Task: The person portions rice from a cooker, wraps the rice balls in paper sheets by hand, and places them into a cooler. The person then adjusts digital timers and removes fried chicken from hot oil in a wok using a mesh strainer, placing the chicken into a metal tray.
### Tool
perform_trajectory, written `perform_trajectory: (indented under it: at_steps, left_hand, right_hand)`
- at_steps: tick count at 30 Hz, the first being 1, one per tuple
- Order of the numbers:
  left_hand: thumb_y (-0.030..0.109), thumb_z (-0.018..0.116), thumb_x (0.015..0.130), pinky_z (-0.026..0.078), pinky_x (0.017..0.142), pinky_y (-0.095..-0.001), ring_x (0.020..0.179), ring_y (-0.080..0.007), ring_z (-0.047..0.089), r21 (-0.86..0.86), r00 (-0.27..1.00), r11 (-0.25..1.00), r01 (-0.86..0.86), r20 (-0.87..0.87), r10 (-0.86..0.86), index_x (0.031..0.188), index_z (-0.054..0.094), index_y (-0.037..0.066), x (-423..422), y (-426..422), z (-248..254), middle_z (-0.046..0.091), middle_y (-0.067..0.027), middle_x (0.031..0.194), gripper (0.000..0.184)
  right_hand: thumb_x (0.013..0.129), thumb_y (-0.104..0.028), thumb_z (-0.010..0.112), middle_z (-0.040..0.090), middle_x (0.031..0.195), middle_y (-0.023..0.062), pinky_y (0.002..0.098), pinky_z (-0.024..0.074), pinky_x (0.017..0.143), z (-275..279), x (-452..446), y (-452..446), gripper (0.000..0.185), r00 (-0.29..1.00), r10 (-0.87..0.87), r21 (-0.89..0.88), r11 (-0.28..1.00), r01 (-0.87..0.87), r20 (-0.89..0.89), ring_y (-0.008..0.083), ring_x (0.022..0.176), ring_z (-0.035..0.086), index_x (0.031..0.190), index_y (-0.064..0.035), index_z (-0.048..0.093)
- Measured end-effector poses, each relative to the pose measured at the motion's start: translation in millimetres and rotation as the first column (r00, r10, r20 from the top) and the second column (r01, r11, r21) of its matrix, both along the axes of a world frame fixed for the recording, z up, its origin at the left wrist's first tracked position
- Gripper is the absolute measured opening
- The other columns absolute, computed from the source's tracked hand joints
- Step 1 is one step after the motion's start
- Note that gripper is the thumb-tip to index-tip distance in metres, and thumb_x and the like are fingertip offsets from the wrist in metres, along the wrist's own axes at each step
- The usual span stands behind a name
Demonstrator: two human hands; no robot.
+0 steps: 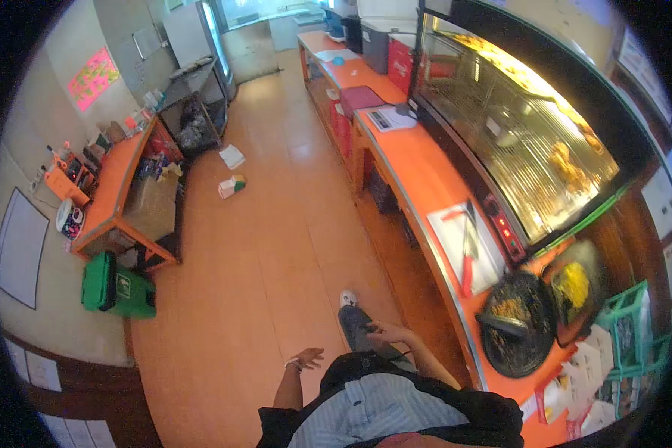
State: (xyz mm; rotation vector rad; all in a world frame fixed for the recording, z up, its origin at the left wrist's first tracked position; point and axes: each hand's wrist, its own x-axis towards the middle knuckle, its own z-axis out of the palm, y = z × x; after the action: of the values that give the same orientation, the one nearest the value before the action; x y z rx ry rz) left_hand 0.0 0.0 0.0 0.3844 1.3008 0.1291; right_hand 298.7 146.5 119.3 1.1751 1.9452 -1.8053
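As the left hand (308,358) and right hand (387,332) hang with loose, empty fingers, a black tray (520,349) lies at three o'clock, nearer the right.

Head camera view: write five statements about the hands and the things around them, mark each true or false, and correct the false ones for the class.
1. The left hand is empty. True.
2. The right hand grips the red-handled utensil. False: the utensil lies on a white board.
3. The green bin stands on the floor. True.
4. The display case holds no food. False: golden food shows inside the lit case.
5. A pink poster hangs on the wall. True.
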Motion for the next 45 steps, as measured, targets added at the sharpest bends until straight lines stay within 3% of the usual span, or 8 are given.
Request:
perform_trajectory:
  at_steps: [5,17,28,32,33,35,42,45]
  left_hand:
    - [0.051,0.051,0.08,0.042,0.073,-0.0427,0.094,-0.0211,0.057,0.216,0.944,0.973,-0.082,-0.297,0.145,0.124,0.043,0.015,-126,103,-32,0.053,-0.004,0.117,0.057]
    - [0.048,0.052,0.079,0.041,0.069,-0.0418,0.091,-0.0214,0.057,0.28,0.653,0.696,-0.661,-0.241,0.717,0.116,0.051,0.01,-274,315,-22,0.054,-0.0084,0.114,0.052]
    - [0.04,0.051,0.082,0.045,0.077,-0.0409,0.091,-0.0253,0.056,0.381,0.761,0.882,-0.277,-0.474,0.443,0.115,0.049,0.001,-533,608,-20,0.054,-0.0135,0.11,0.051]
    - [0.037,0.051,0.083,0.047,0.08,-0.0406,0.091,-0.0268,0.056,0.37,0.482,0.461,-0.806,0.863,0.15,0.115,0.048,-0.003,-680,739,0,0.054,-0.0153,0.108,0.051]
    - [0.047,0.04,0.084,0.04,0.091,-0.042,0.097,-0.0297,0.053,0.712,0.675,0.223,-0.666,0.447,0.587,0.104,0.058,-0.001,-698,792,-1,0.058,-0.0125,0.103,0.055]
    - [0.045,0.042,0.084,0.038,0.093,-0.0428,0.104,-0.0288,0.048,0.722,0.598,0.534,-0.441,-0.208,0.774,0.11,0.05,-0.001,-724,898,-18,0.052,-0.0127,0.111,0.054]
    - [0.038,0.048,0.083,0.03,0.1,-0.0455,0.125,-0.0254,0.031,0.695,0.964,0.669,-0.264,0.183,0.191,0.134,0.024,-0.001,-636,1280,-54,0.03,-0.0134,0.137,0.068]
    - [0.037,0.046,0.086,0.036,0.093,-0.0359,0.108,-0.0252,0.049,0.54,0.889,0.706,0.458,-0.301,-0.346,0.122,0.048,0.01,-526,1362,18,0.055,-0.007,0.114,0.045]
  right_hand:
    - [0.085,-0.036,0.052,0.054,0.111,0.0186,0.0358,0.0474,0.074,-50,-61,159,0.054,0.946,0.315,0.554,0.802,-0.222,-0.077,0.0278,0.088,0.059,0.124,-0.0001,0.04]
    - [0.086,-0.032,0.05,0.06,0.096,0.0159,0.0337,0.0476,0.072,80,-313,562,0.04,0.981,0.187,0.409,0.9,-0.152,-0.048,0.0242,0.086,0.059,0.108,0.0014,0.048]
    - [0.085,-0.006,0.049,0.052,0.084,0.0089,0.0327,0.052,0.057,30,-471,870,0.025,0.331,-0.644,-0.073,0.516,0.853,-0.69,0.0172,0.07,0.056,0.108,-0.0041,0.042]
    - [0.08,-0.016,0.055,0.054,0.079,0.0096,0.0297,0.0446,0.044,44,-443,958,0.038,0.009,-0.776,-0.153,0.136,0.979,-0.631,0.0176,0.061,0.057,0.11,-0.0089,0.034]
    - [0.08,-0.016,0.055,0.053,0.081,0.0094,0.0293,0.0437,0.043,63,-441,974,0.035,-0.028,-0.79,-0.1,0.042,0.994,-0.612,0.0174,0.061,0.057,0.108,-0.0085,0.035]
    - [0.079,-0.018,0.056,0.052,0.091,0.012,0.0323,0.0454,0.049,58,-431,1022,0.038,-0.016,-0.73,0.056,-0.074,0.996,-0.683,0.0204,0.07,0.057,0.11,-0.009,0.035]
    - [0.076,-0.025,0.061,0.033,0.13,0.0193,0.0395,0.0293,0.098,-29,-386,1255,0.068,0.481,-0.823,0.92,-0.119,0.374,-0.302,0.0325,0.118,0.033,0.134,-0.0147,0.026]
    - [0.078,-0.03,0.058,0.035,0.131,0.0179,0.0413,0.0313,0.097,-19,-395,1320,0.064,0.371,-0.926,0.984,0.121,0.134,0.063,0.036,0.116,0.035,0.133,-0.0148,0.029]
